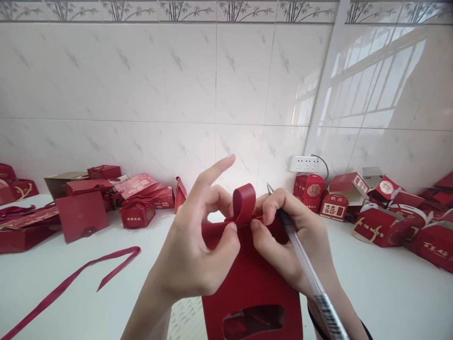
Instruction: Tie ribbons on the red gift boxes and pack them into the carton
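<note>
A tall red gift box (251, 278) with a cut-out window stands on the white table (389, 293) right in front of me. A red ribbon loop (243, 203) rises from its top. My left hand (198, 241) pinches the ribbon at the loop's base with thumb and middle finger, index finger stretched upward. My right hand (288, 236) pinches the ribbon from the right side. A clear ballpoint pen (307, 269) lies tucked between its fingers, tip pointing up.
A loose red ribbon (74, 278) trails over the table at left. Several red gift boxes (138, 212) and flat red cards crowd the back left. More red boxes (382, 226) pile at right below a white power strip (304, 164). A sheet of paper (186, 318) lies under my left wrist.
</note>
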`<state>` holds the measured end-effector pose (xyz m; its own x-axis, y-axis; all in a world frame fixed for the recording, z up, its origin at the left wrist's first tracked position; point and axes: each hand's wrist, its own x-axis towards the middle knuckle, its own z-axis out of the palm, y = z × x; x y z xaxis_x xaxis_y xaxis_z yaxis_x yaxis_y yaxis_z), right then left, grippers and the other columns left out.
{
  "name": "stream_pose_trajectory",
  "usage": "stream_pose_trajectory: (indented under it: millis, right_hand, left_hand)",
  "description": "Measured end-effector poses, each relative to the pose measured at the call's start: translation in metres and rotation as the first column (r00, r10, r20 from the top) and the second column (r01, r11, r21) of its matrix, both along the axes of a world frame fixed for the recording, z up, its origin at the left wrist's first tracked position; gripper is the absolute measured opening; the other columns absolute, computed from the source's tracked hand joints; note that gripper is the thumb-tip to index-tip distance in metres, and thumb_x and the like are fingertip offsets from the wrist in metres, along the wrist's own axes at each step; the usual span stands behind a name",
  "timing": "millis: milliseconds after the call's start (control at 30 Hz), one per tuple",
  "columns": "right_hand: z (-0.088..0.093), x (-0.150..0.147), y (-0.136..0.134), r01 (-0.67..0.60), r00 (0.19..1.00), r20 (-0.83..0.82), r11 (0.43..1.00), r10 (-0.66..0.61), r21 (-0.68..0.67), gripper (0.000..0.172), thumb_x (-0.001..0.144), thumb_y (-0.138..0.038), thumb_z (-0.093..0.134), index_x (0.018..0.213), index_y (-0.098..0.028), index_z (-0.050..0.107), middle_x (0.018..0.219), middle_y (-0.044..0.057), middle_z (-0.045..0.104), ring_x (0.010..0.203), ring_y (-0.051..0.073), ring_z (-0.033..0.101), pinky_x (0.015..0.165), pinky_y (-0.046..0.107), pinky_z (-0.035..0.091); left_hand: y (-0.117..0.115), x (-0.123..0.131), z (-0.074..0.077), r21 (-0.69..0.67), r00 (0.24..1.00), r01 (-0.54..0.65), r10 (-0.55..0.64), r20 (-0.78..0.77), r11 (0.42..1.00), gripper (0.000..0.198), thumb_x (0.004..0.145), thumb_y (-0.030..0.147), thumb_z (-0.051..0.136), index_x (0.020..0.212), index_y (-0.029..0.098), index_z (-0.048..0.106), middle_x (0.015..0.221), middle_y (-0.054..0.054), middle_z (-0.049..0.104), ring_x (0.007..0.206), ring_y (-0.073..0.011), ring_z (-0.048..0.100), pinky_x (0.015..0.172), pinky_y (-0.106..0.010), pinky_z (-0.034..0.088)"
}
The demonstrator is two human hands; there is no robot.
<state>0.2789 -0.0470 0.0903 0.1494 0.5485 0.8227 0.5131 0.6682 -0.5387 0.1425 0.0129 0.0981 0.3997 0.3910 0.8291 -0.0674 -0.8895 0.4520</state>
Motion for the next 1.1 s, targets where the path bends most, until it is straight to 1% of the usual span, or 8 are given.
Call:
stream_pose_trajectory:
  millis: [100, 267, 500, 667, 767, 867, 1000, 1100]
  right_hand:
    - [0.0010, 0.0001, -0.0024, 0.012, 1.000, 0.018, 1.000, -0.012, -0.021, 0.017, 0.072, -0.009, 0.053, 0.072, -0.022, 0.041, 0.076, -0.004, 0.060, 0.059, 0.010, 0.054, 0.049, 0.019, 0.043]
    - [0.0019, -0.0004, -0.0040, 0.017, 0.999, 0.044, 0.999, -0.015, -0.027, 0.019, 0.071, -0.007, 0.053, 0.073, -0.022, 0.042, 0.076, -0.004, 0.059, 0.055, 0.009, 0.051, 0.046, 0.018, 0.040]
    - [0.0005, -0.0001, -0.0021, -0.041, 0.999, 0.017, 0.999, 0.041, -0.001, 0.022, 0.071, -0.003, 0.052, 0.071, -0.021, 0.040, 0.073, -0.006, 0.058, 0.053, 0.006, 0.049, 0.045, 0.016, 0.038]
    - [0.0004, 0.0002, -0.0021, -0.103, 0.994, -0.032, 0.995, 0.102, -0.012, 0.025, 0.072, -0.003, 0.051, 0.068, -0.021, 0.035, 0.078, -0.004, 0.060, 0.060, 0.008, 0.054, 0.047, 0.016, 0.039]
    - [0.0009, -0.0002, -0.0029, -0.135, 0.989, -0.060, 0.990, 0.134, -0.028, 0.027, 0.071, -0.003, 0.051, 0.067, -0.021, 0.032, 0.079, -0.003, 0.061, 0.065, 0.009, 0.056, 0.049, 0.017, 0.040]
    - [0.0015, -0.0002, -0.0034, -0.157, 0.985, -0.075, 0.987, 0.154, -0.034, 0.026, 0.071, -0.003, 0.051, 0.067, -0.021, 0.033, 0.079, -0.003, 0.061, 0.066, 0.010, 0.057, 0.050, 0.017, 0.040]
    - [0.0018, 0.0011, -0.0030, -0.134, 0.990, -0.043, 0.990, 0.133, -0.035, 0.024, 0.073, -0.004, 0.051, 0.068, -0.021, 0.035, 0.079, -0.003, 0.061, 0.065, 0.009, 0.056, 0.049, 0.017, 0.039]
    - [0.0012, 0.0018, -0.0019, -0.071, 0.997, 0.000, 0.997, 0.071, -0.040, 0.023, 0.074, -0.005, 0.052, 0.069, -0.021, 0.037, 0.079, -0.004, 0.061, 0.063, 0.009, 0.055, 0.050, 0.018, 0.040]
  left_hand:
    - [0.0005, 0.0001, 0.0001, 0.010, 1.000, 0.011, -0.011, -0.009, 1.000, 0.064, 0.073, 0.008, 0.049, 0.132, 0.029, 0.038, 0.081, 0.000, 0.061, 0.073, -0.0144, 0.059, 0.064, -0.028, 0.054]
    - [0.0005, -0.0012, 0.0000, -0.017, 0.999, 0.010, -0.010, -0.038, 1.000, 0.065, 0.071, 0.005, 0.049, 0.132, 0.026, 0.039, 0.081, -0.001, 0.062, 0.070, -0.0137, 0.058, 0.061, -0.026, 0.052]
    - [-0.0002, -0.0017, 0.0009, -0.032, 0.998, 0.046, -0.047, -0.035, 0.998, 0.066, 0.072, 0.004, 0.049, 0.133, 0.027, 0.037, 0.080, 0.000, 0.060, 0.069, -0.0122, 0.055, 0.060, -0.024, 0.050]
    - [0.0003, -0.0027, 0.0017, -0.040, 0.997, 0.062, -0.064, -0.052, 0.997, 0.067, 0.073, 0.006, 0.050, 0.134, 0.031, 0.033, 0.076, 0.002, 0.055, 0.067, -0.0125, 0.053, 0.056, -0.024, 0.049]
    - [-0.0008, -0.0036, 0.0018, -0.055, 0.997, 0.063, -0.065, -0.039, 0.997, 0.069, 0.073, 0.006, 0.051, 0.134, 0.034, 0.033, 0.075, 0.002, 0.056, 0.066, -0.0134, 0.054, 0.057, -0.026, 0.048]
    - [-0.0021, -0.0039, 0.0016, -0.069, 0.998, 0.063, -0.065, -0.027, 0.996, 0.070, 0.072, 0.006, 0.052, 0.133, 0.035, 0.033, 0.075, 0.002, 0.056, 0.066, -0.0135, 0.054, 0.055, -0.025, 0.047]
    - [-0.0012, -0.0030, 0.0016, -0.103, 0.994, 0.104, -0.106, -0.021, 0.989, 0.065, 0.072, 0.005, 0.050, 0.129, 0.033, 0.038, 0.076, 0.001, 0.057, 0.067, -0.0131, 0.054, 0.051, -0.023, 0.044]
    - [0.0027, -0.0011, -0.0004, -0.165, 0.986, 0.161, -0.164, -0.003, 0.973, 0.060, 0.072, 0.007, 0.049, 0.127, 0.030, 0.042, 0.081, 0.000, 0.060, 0.070, -0.0135, 0.055, 0.054, -0.023, 0.046]
